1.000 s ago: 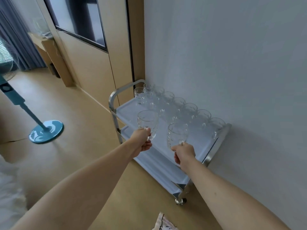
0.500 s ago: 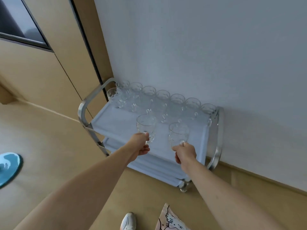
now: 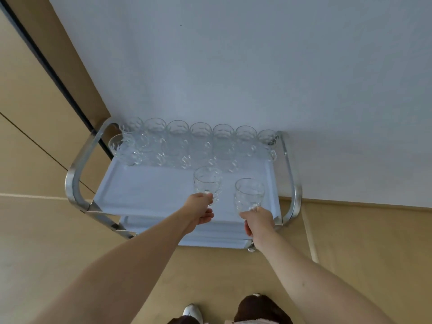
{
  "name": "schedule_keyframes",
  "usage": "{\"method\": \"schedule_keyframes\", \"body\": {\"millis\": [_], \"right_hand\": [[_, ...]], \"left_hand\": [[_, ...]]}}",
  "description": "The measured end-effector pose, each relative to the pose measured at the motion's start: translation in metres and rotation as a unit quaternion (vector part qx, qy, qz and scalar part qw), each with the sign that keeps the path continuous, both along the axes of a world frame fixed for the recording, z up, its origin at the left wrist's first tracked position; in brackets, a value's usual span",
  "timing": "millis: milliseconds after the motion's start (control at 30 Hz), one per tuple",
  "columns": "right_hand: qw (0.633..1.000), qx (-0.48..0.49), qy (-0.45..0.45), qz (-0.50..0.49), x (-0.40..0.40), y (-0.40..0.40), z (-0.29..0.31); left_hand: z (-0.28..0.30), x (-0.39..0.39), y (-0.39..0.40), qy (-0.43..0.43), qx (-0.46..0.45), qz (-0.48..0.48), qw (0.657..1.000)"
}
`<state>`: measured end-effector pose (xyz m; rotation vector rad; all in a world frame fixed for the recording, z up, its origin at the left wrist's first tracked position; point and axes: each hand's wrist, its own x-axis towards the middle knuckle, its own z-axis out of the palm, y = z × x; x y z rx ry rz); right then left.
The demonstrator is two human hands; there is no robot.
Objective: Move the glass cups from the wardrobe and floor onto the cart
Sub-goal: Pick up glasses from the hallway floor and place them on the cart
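Glassware filled the far edge of the two-tier steel cart with the pale blue top tray (image 3: 145, 190): a row of clear patterned glass cups (image 3: 177, 129) stood against the white wall (image 3: 233, 66), with more clustered just in front of them toward the left handle, likely packed tight so that the near half of the tray stayed free for new arrivals.

The left hand (image 3: 198, 210) gripped a clear cut-glass cup with a handle (image 3: 207, 182), fingers curled low at its near side, the cup upright above the open tray just beyond the knuckles. The right hand (image 3: 257, 220) pinched a second matching clear glass cup (image 3: 249, 195) by its base or handle, also upright, and held it nearer the cart's right rail (image 3: 293, 183). Whether either cup touched the tray could not be told; transparency hid the bases.

Carrying both by the lower part seemingly kept the rims level and fingers clear for setting down. The free spots lay just ahead of each hand, beside the standing cups, so a short forward lowering appeared to be the step in hand.
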<state>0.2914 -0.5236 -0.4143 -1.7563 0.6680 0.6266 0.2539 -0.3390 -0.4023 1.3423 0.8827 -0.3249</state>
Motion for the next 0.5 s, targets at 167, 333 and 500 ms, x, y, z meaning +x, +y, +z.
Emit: {"method": "schedule_keyframes", "body": {"millis": [167, 333, 500], "right_hand": [[1.0, 0.007, 0.006, -0.012, 0.012, -0.01, -0.008], [1.0, 0.012, 0.004, -0.019, 0.038, -0.017, -0.02], [1.0, 0.021, -0.003, -0.008, 0.061, -0.017, -0.033]], "left_hand": [[-0.01, 0.024, -0.009, 0.015, 0.008, -0.04, 0.999], [-0.023, 0.046, -0.02, 0.022, 0.003, -0.038, 0.999], [-0.036, 0.062, -0.03, 0.04, -0.001, -0.002, 0.999]]}}
